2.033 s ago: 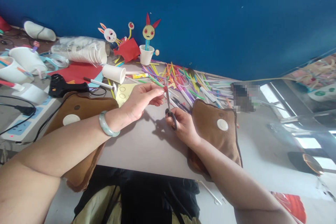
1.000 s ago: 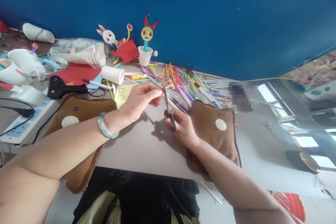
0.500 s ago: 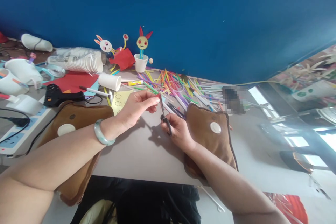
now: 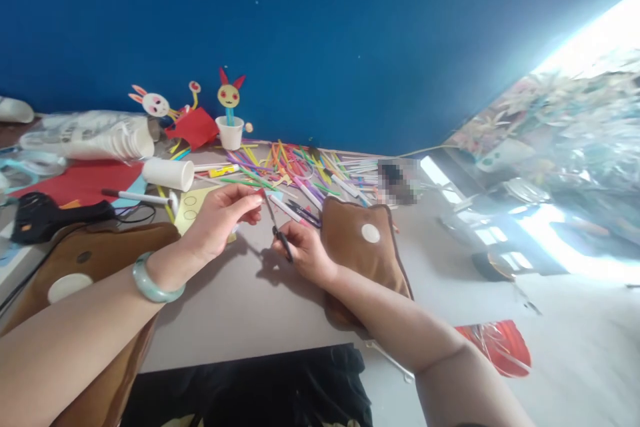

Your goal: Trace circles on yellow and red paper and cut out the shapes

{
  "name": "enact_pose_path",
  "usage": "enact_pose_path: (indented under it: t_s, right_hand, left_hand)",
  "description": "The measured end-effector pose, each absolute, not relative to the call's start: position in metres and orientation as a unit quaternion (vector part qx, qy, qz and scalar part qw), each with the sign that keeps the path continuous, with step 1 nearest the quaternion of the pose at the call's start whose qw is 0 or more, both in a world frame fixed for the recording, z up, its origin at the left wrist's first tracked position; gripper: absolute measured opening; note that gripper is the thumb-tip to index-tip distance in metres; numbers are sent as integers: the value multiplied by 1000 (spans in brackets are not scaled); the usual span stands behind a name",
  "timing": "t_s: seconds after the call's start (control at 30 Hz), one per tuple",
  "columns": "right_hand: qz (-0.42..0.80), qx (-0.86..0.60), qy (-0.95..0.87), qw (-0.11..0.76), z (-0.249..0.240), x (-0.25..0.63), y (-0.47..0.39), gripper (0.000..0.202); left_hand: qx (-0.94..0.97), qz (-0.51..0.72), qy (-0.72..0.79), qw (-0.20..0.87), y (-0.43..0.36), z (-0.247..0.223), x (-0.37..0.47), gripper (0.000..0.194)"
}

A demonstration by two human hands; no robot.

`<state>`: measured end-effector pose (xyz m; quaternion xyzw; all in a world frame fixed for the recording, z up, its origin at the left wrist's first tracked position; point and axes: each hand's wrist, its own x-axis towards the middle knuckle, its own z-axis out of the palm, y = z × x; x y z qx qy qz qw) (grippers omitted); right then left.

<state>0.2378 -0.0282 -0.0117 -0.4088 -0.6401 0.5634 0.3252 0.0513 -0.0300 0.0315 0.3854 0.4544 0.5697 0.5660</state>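
Between thumb and fingers, my left hand [image 4: 223, 217] pinches a small red piece [image 4: 261, 193], mostly hidden by the fingertips. My right hand [image 4: 305, 250] grips the dark handles of a pair of scissors [image 4: 277, 229]. The blades point up and away, close beside the red piece. Both hands are held above the grey table [image 4: 220, 320]. Beneath my left hand lies a yellow sheet with drawn circles [image 4: 189, 209]. A second, dark pair of scissors [image 4: 305, 213] rests on the table beyond my right hand.
Brown cushions lie under my left forearm [image 4: 110, 247] and beside my right arm [image 4: 367, 260]. Toward the blue wall are scattered coloured sticks [image 4: 295, 160], a cup with a paper figure [image 4: 230, 132], a white cup [image 4: 167, 174], red paper [image 4: 100, 180] and a black glue gun [image 4: 55, 217].
The view has turned to the right, so the table things appear farther left. Both hands keep their holds, and the scissors stay beside the red piece.
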Motion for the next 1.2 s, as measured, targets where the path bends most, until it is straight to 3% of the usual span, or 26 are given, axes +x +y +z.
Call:
enact_pose_path:
  t_s: [0.33, 1.2]
  right_hand:
    - [528, -411, -666, 329, -7, 240, -28, 46]
    - [526, -384, -680, 336, -3, 241, -29, 53]
  left_hand:
    - [403, 578, 432, 563, -29, 26, 50, 20]
    - [453, 564, 409, 556, -29, 27, 49, 14]
